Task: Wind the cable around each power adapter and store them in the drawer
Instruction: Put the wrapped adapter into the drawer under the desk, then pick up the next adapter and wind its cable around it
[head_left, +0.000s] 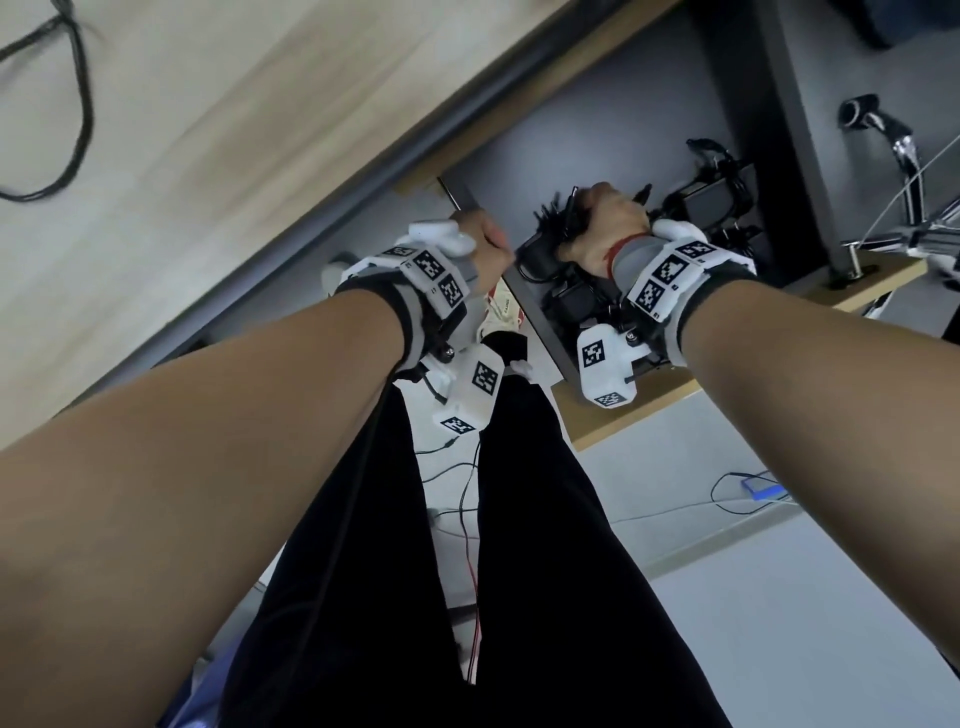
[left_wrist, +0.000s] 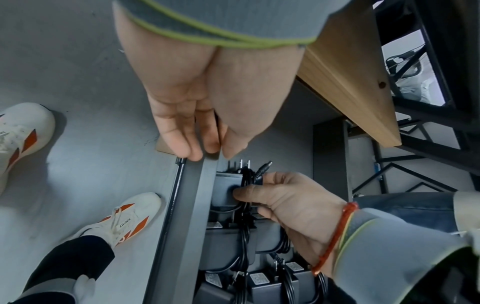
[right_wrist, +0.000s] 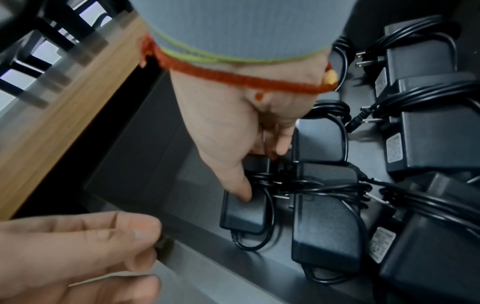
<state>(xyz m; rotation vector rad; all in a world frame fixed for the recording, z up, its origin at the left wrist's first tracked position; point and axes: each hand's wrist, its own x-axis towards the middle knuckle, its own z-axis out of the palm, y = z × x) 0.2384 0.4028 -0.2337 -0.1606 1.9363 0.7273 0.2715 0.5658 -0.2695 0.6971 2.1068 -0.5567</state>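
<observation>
A dark drawer (left_wrist: 192, 205) stands pulled out under the wooden desk (head_left: 208, 130). My left hand (left_wrist: 205, 152) pinches its side wall (right_wrist: 207, 267), fingers outside and thumb inside; the head view shows this left hand (head_left: 483, 244) too. My right hand (left_wrist: 270, 195) holds a black power adapter (left_wrist: 223, 191) with its cable wound round it, low inside the drawer near that wall. In the right wrist view my thumb (right_wrist: 241, 189) presses on the adapter (right_wrist: 244, 214). Several wound adapters (right_wrist: 324, 226) lie packed beside it. From the head my right hand (head_left: 602, 223) hides most of it.
A loose black cable (head_left: 67, 104) lies on the desk's top at the far left. My legs and white-and-orange shoes (left_wrist: 124, 218) stand left of the drawer. Thin wires (head_left: 467, 519) trail on the floor. A metal frame (head_left: 904, 156) is at the right.
</observation>
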